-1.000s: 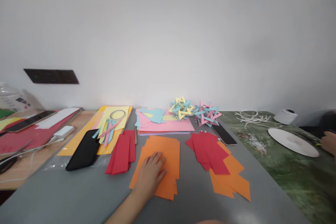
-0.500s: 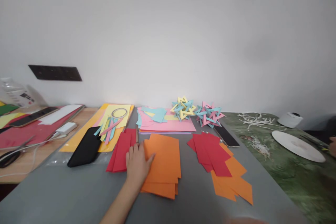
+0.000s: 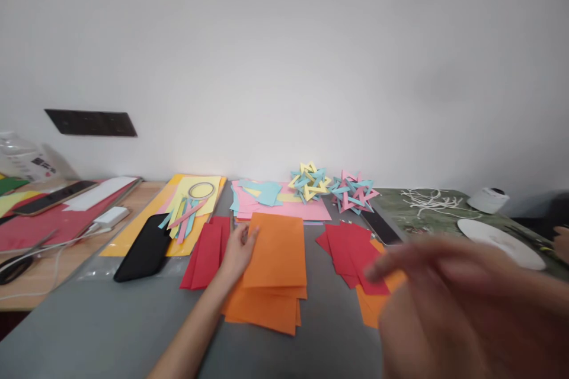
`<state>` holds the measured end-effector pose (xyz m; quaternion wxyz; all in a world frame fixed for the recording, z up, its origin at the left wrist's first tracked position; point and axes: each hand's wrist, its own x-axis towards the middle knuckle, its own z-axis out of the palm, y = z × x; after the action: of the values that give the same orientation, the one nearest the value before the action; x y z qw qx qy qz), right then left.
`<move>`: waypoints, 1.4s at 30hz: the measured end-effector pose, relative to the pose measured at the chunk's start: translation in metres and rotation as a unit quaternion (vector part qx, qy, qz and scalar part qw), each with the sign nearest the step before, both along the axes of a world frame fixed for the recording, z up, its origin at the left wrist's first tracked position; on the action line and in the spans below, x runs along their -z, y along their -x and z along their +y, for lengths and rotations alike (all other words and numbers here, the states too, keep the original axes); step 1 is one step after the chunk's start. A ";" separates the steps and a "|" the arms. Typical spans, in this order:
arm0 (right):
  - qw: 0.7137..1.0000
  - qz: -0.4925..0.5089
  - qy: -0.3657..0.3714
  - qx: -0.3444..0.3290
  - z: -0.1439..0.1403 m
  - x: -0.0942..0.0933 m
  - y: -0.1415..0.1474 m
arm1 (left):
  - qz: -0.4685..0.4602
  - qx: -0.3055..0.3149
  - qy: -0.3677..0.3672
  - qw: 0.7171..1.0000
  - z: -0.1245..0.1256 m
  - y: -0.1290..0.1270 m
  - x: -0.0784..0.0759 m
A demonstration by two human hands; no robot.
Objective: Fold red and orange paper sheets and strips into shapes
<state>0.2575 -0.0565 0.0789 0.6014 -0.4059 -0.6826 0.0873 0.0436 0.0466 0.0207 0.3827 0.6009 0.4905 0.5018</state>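
Observation:
My left hand (image 3: 236, 251) grips the left edge of the top orange sheet (image 3: 278, 249), which sits raised and shifted back over the orange stack (image 3: 267, 311) on the grey mat (image 3: 111, 331). A pile of red paper strips (image 3: 207, 254) lies just left of that hand. My right hand (image 3: 448, 302) hovers close to the camera at the lower right, blurred, with its fingers apart, pointing left and holding nothing. It hides part of the red pieces (image 3: 349, 251) and the orange pieces (image 3: 371, 308) beneath them.
At the back lie pink and blue sheets (image 3: 284, 207) and two woven paper stars (image 3: 311, 180) (image 3: 353, 191). A black phone (image 3: 144, 249) rests on yellow paper, another phone (image 3: 382, 226) by the stars. White disc (image 3: 498, 237), string and another person's hand (image 3: 562, 243) are right; scissors (image 3: 13, 266) left.
My left hand slid from the middle of the orange stack to its left edge and took up the top sheet. My right hand came into view from below at the right.

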 end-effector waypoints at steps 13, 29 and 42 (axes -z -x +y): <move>0.862 0.334 0.347 -0.156 0.149 0.093 0.046 | -0.262 0.005 0.124 0.957 0.035 -0.002 0.032; 0.977 0.122 0.173 0.006 0.138 0.094 0.045 | -0.370 0.031 0.185 0.910 0.033 -0.003 0.029; 0.978 0.014 0.167 -0.128 0.098 0.081 0.108 | -0.476 0.171 0.207 0.837 0.026 -0.011 0.031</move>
<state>0.1494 0.0410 -0.0021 0.5183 -0.4090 -0.6961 0.2820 0.0544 0.0725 -0.0101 0.7641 0.2691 0.2296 0.5394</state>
